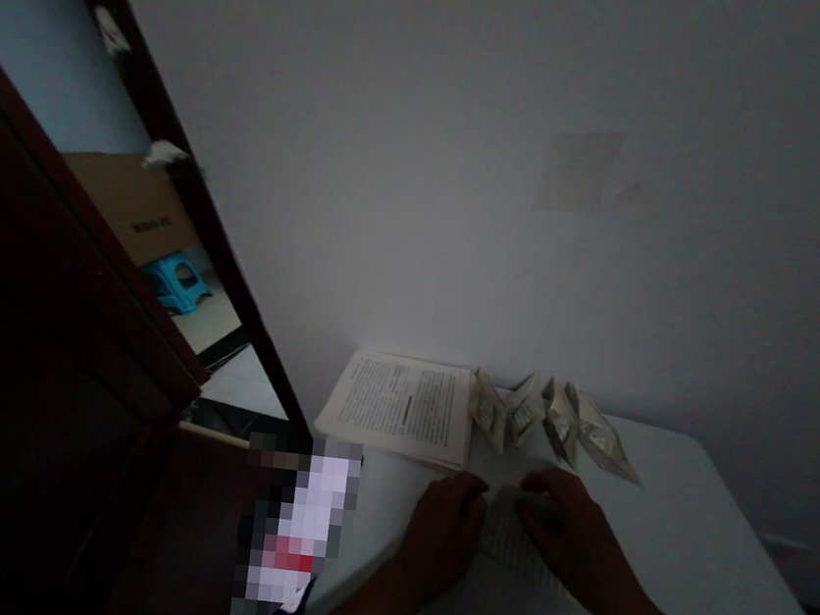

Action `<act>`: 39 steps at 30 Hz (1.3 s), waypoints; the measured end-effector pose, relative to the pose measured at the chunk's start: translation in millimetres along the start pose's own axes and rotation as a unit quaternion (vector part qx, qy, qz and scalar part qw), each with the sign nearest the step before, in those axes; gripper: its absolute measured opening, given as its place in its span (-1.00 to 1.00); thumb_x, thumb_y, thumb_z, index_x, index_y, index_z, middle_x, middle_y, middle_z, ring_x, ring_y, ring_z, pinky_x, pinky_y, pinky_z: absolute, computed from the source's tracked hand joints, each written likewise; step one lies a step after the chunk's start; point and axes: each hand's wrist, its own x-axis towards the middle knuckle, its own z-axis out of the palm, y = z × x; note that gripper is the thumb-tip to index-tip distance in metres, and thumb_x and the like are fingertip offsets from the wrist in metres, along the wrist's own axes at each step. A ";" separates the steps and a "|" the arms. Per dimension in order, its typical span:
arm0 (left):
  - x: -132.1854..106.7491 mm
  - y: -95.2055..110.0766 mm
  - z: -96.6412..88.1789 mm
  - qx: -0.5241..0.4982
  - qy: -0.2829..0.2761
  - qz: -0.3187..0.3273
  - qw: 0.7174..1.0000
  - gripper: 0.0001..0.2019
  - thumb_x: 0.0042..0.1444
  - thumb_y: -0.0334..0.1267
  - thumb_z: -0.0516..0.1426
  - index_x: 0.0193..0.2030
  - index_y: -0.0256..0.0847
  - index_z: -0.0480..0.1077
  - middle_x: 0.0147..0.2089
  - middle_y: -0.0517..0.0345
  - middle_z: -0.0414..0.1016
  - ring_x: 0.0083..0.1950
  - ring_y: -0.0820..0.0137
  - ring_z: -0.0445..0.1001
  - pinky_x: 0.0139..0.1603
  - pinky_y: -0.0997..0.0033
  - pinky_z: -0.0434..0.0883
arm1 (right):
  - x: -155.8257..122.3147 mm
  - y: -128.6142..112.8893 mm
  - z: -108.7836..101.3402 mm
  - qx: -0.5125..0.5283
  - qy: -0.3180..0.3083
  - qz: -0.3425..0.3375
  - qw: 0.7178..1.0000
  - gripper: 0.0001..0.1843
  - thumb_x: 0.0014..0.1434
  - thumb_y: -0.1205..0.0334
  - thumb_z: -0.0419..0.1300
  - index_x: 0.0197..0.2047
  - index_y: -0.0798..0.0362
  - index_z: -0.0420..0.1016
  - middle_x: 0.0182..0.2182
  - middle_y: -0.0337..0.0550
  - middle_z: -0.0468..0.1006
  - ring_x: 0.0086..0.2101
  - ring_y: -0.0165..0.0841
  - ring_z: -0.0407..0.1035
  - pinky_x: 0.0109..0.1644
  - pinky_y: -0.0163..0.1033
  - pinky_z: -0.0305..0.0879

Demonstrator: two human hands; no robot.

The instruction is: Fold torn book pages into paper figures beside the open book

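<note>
A printed sheet of paper (508, 538), partly folded, lies low over the table between my two hands. My left hand (442, 530) is closed at the sheet's left edge, its fingers curled and partly hidden in the dim light. Across from it, my right hand (568, 528) pinches the upper right part of the paper between thumb and fingers. Behind the hands stand several folded paper boats (601, 434) in a row, made of similar printed paper. To their left rests a stack of printed pages (403, 407).
The white table (680, 536) meets a grey wall (408, 199). A phone with a blurred-out screen (307, 523) is at the table's left edge. Further left are a dark wooden door (47, 306), a cardboard box (132, 207) and a blue plastic stool (180, 283).
</note>
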 end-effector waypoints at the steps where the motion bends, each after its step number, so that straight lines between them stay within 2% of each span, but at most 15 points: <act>1: 6.5 1.4 0.6 -0.007 -0.015 0.003 1.000 -0.78 0.18 -0.31 -0.02 -0.13 -0.19 0.41 -0.16 0.09 0.50 -0.12 0.31 0.42 -0.07 0.32 0.31 | -0.2 -0.6 -0.6 0.000 0.006 -0.006 1.000 -0.83 0.06 0.27 0.15 -0.21 0.02 0.37 -0.28 -0.08 0.47 -0.23 -0.21 0.38 -0.16 -0.08 0.35; 6: 26.3 0.7 4.2 -0.036 -0.054 0.040 0.997 -0.78 0.16 -0.34 -0.03 -0.21 -0.22 0.45 -0.27 0.12 0.52 -0.22 0.36 0.45 -0.17 0.42 0.30 | -1.4 0.3 -4.4 -0.010 0.029 -0.038 0.999 -0.73 0.09 0.31 0.14 -0.10 0.03 0.36 -0.24 -0.05 0.48 -0.18 -0.20 0.36 -0.11 -0.06 0.35; 11: 27.9 -6.9 2.8 -0.079 -0.059 0.048 0.994 -0.78 0.10 -0.39 0.02 -0.22 -0.21 0.47 -0.28 0.15 0.53 -0.24 0.40 0.45 -0.17 0.46 0.30 | 1.5 -3.4 -11.1 -0.020 0.056 -0.091 0.994 -0.78 0.08 0.33 0.16 -0.16 0.01 0.40 -0.31 -0.07 0.49 -0.22 -0.19 0.37 -0.16 -0.04 0.34; 17: 31.2 -10.5 -1.9 -0.168 -0.057 -0.002 0.984 -0.81 0.08 -0.21 0.12 -0.25 -0.27 0.45 -0.35 0.13 0.51 -0.33 0.41 0.44 -0.28 0.48 0.33 | 8.7 -22.7 -25.2 0.006 0.078 -0.208 0.975 -0.80 0.06 0.47 0.14 -0.25 0.02 0.38 -0.40 -0.17 0.49 -0.33 -0.31 0.37 -0.03 0.04 0.24; 23: 29.5 -13.8 -2.0 -0.192 -0.061 -0.012 0.979 -0.72 -0.05 -0.19 0.23 -0.21 -0.27 0.41 -0.35 0.14 0.49 -0.35 0.42 0.42 -0.32 0.47 0.35 | -9.0 -32.9 -36.5 -0.038 0.040 -0.280 0.958 -0.76 0.02 0.49 0.15 -0.24 0.01 0.36 -0.37 -0.19 0.51 -0.29 -0.31 0.37 0.04 0.08 0.17; 26: 28.1 -14.7 -0.3 -0.185 -0.060 -0.010 0.981 -0.74 -0.05 -0.28 0.22 -0.18 -0.27 0.39 -0.36 0.15 0.49 -0.37 0.44 0.41 -0.32 0.47 0.35 | -22.2 -34.6 -37.4 -0.069 0.001 -0.281 0.957 -0.75 0.03 0.49 0.14 -0.23 0.01 0.36 -0.34 -0.19 0.53 -0.26 -0.30 0.37 0.06 0.07 0.14; 31: 27.4 -13.1 -1.4 -0.145 -0.048 -0.007 0.988 -0.83 -0.04 -0.35 0.17 -0.25 -0.27 0.37 -0.40 0.17 0.47 -0.40 0.46 0.39 -0.35 0.49 0.33 | -35.8 -41.0 -34.7 -0.072 -0.011 -0.271 0.960 -0.77 0.05 0.53 0.07 -0.27 0.04 0.38 -0.40 -0.18 0.51 -0.32 -0.33 0.36 0.04 0.03 0.18; 35: 24.6 -9.9 -3.9 -0.077 -0.037 0.034 0.996 -0.89 -0.02 -0.35 0.15 -0.30 -0.25 0.37 -0.39 0.18 0.44 -0.38 0.45 0.38 -0.30 0.47 0.31 | -41.6 -43.6 -31.5 -0.055 -0.021 -0.279 0.959 -0.78 0.02 0.54 0.05 -0.31 0.07 0.39 -0.44 -0.16 0.48 -0.38 -0.34 0.34 -0.02 0.01 0.22; 39: 21.4 -9.7 -2.4 -0.005 -0.011 0.072 0.997 -0.85 -0.05 -0.31 0.19 -0.29 -0.23 0.37 -0.29 0.13 0.43 -0.29 0.39 0.36 -0.22 0.41 0.31 | -45.1 -39.9 -27.3 -0.049 -0.030 -0.268 0.962 -0.78 0.03 0.53 0.02 -0.32 0.09 0.38 -0.42 -0.12 0.47 -0.34 -0.31 0.33 -0.05 0.00 0.23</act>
